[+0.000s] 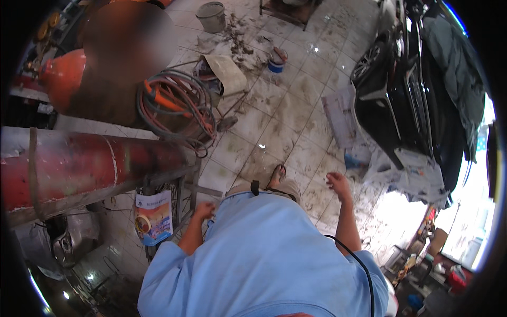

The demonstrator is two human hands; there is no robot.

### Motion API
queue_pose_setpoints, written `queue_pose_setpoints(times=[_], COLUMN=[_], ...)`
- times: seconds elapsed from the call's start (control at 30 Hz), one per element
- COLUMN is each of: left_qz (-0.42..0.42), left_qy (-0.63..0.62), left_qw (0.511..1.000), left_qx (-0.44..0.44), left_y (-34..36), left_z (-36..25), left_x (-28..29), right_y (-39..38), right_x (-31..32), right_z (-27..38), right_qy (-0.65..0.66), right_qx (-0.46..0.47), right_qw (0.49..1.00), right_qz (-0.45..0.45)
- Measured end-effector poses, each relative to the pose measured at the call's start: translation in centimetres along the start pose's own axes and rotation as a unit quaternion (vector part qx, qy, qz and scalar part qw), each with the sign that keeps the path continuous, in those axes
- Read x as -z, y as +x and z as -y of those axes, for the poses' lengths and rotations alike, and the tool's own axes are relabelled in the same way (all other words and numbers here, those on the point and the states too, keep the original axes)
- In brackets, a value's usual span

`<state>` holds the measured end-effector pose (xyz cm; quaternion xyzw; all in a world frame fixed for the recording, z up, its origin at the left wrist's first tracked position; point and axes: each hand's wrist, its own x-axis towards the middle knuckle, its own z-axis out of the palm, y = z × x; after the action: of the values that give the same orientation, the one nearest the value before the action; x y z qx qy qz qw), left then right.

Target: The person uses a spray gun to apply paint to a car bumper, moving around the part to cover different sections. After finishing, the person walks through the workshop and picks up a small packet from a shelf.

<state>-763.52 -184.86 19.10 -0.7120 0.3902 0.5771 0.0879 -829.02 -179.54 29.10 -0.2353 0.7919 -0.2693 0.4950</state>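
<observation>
My left hand (205,210) hangs beside my hip, its fingers loosely curled and slightly apart, with nothing seen in it. Nearest to it are the metal stand and a printed bag (155,216) hanging below a long red cylinder (79,164). Out to the right, my right hand (337,183) is held away from my body, fingers spread and holding nothing. Beneath it lies the tiled floor (301,100), smeared with dirt. My light blue shirt covers much of the lower view, and one sandalled foot shows ahead of me.
Coiled hoses (203,124) hang at the left, near an orange tank (66,79). A beige sack (227,74), a grey bucket (211,18) and a small blue-and-white pail (276,62) stand ahead. To the right is a black car (388,100) with plastic sheeting (417,177) beside it.
</observation>
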Motion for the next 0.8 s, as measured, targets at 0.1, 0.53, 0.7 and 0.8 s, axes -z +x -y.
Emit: queue_pose_setpoints(times=[0.1, 0.53, 0.7, 0.8], left_qz=[0.007, 0.019, -0.041, -0.081], left_qy=[0.118, 0.076, -0.161, -0.014], left_qw=[0.991, 0.997, 0.986, 0.988], left_qx=[-0.067, 0.014, -0.009, -0.132], left_y=[-3.3, 8.9, 20.2, 24.5], left_z=[0.7, -27.2, -46.1, -59.7], left_x=[-3.6, -0.1, 10.3, 18.6], right_y=[11.1, 36.9, 44.8, 44.6], right_x=[4.0, -5.5, -0.6, 3.0], right_z=[11.3, 40.5, 33.9, 30.6], right_qy=[-0.042, -0.288, -0.277, -0.254], right_qx=[0.085, 0.258, 0.047, -0.179], right_qw=[0.995, 0.877, 0.949, 0.944], right_qz=[-0.002, 0.284, 0.14, 0.113])
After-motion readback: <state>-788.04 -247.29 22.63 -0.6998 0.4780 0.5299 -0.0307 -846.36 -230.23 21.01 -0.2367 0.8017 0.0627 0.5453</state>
